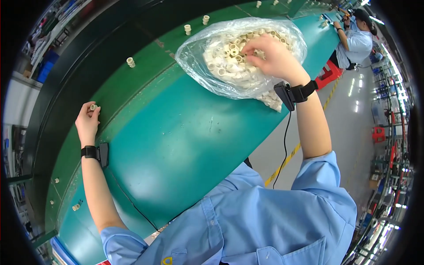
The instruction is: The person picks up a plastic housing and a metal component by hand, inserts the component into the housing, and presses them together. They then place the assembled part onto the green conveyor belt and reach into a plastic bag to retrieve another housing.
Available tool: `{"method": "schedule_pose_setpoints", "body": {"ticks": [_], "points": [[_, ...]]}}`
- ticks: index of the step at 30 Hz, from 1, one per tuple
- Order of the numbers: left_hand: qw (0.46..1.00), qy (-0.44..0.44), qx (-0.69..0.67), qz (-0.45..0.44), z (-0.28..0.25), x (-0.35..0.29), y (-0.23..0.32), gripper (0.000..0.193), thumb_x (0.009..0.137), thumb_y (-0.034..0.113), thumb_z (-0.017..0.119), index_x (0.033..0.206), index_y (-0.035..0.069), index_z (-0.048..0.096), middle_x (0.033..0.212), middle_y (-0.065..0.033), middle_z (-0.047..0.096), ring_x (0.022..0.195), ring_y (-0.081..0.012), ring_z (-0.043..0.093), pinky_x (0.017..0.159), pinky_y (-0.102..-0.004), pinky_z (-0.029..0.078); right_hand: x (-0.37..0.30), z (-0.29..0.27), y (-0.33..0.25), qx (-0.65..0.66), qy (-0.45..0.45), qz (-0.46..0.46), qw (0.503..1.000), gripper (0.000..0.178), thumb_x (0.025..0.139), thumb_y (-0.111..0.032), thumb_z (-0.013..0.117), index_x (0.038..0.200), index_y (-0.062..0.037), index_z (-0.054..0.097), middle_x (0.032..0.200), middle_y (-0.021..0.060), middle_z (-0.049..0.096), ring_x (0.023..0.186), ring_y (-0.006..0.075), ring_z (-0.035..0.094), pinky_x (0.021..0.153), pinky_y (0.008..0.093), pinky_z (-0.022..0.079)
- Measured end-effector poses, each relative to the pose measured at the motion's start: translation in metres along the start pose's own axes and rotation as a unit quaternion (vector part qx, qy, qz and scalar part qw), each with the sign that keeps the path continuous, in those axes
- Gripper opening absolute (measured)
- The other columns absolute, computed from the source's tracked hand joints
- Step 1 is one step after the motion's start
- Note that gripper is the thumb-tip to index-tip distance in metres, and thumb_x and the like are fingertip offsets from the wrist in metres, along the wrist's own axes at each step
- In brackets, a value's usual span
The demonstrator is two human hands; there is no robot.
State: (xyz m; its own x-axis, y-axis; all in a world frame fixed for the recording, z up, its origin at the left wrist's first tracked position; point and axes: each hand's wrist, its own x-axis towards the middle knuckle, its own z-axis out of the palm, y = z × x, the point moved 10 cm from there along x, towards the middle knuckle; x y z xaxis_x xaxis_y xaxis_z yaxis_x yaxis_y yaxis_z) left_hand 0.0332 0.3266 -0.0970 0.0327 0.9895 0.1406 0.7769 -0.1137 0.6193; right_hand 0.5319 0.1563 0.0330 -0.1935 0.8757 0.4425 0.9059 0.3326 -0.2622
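Pinched between the thumb and fingers of my left hand (88, 123) is a small cream plastic fitting (93, 107), a short tube with a round opening. The hand is over the green strip at the far left. A clear plastic bag (192, 64), spread open and filled with similar cream fittings (222, 71), lies at the table's far right. My right hand (277, 58) reaches into it, fingers curled over the pile. Some cream fittings (259, 54) show within its grasp, partly covered by the fingers. Each wrist wears a black strap with a small cabled device.
Single fittings stand along the dark green strip, one (130, 62) left of the bag and another (187, 29) above it. One more fitting (76, 206) is near my left forearm. The teal table (190, 132) has its edge toward me. A co-worker (357, 39) sits at the far right.
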Motion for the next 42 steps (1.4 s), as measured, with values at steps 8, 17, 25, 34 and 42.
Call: {"method": "schedule_pose_setpoints", "body": {"ticks": [8,17,25,34,42], "points": [[0.974,0.17,0.097,0.111,-0.099,-0.027,-0.002,0.039,0.083,0.019,0.073,0.119,0.011,0.061,0.107,-0.014,0.062,0.098,-0.0318,0.062,0.085,-0.0389,0.051,0.006,0.026,-0.043,0.083,-0.123,0.044,0.988,0.027,0.078,0.008,0.063,0.101,-0.0048,0.066,0.092,0.0055,0.065,0.082,0.0181,0.061,0.071,0.0279,0.048],[0.989,0.095,0.113,0.02,-0.128,-0.048,-0.091,0.036,0.08,0.018,0.073,0.115,0.012,0.063,0.108,-0.0147,0.06,0.101,-0.0349,0.061,0.087,-0.0403,0.051,0.008,0.036,-0.073,0.075,-0.159,0.023,0.984,0.017,0.08,0.008,0.063,0.093,-0.0016,0.062,0.082,0.0017,0.059,0.071,0.0103,0.053,0.061,0.0243,0.041],[0.992,0.051,0.118,-0.004,-0.132,-0.061,-0.098,0.027,0.085,0.012,0.07,0.11,0.004,0.062,0.096,-0.0104,0.067,0.078,-0.0186,0.067,0.073,-0.0314,0.054,-0.002,-0.006,-0.081,0.039,-0.022,0.052,0.998,0.009,0.088,-0.002,0.066,0.094,-0.0003,0.059,0.083,0.0002,0.058,0.071,0.0081,0.05,0.065,0.0219,0.041],[0.857,-0.062,-0.512,-0.016,-0.087,-0.184,-0.003,0.022,0.092,0.001,0.063,0.111,0.0,0.053,0.099,-0.0127,0.065,0.079,-0.0167,0.066,0.059,-0.0283,0.056,0.008,0.019,-0.314,0.3,-0.001,-0.171,0.939,0.013,0.083,0.006,0.062,0.095,0.0018,0.059,0.096,0.0116,0.061,0.088,0.0212,0.058,0.079,0.0298,0.046],[0.734,-0.128,-0.667,0.001,-0.006,-0.212,0.018,0.02,0.093,0.001,0.061,0.111,0.001,0.052,0.102,-0.0133,0.065,0.081,-0.0156,0.065,0.059,-0.0264,0.055,0.018,0.229,-0.321,0.668,-0.143,0.06,0.728,0.01,0.095,-0.004,0.058,0.104,0.0014,0.06,0.1,0.0078,0.064,0.085,0.0119,0.062,0.074,0.0259,0.051]]}}
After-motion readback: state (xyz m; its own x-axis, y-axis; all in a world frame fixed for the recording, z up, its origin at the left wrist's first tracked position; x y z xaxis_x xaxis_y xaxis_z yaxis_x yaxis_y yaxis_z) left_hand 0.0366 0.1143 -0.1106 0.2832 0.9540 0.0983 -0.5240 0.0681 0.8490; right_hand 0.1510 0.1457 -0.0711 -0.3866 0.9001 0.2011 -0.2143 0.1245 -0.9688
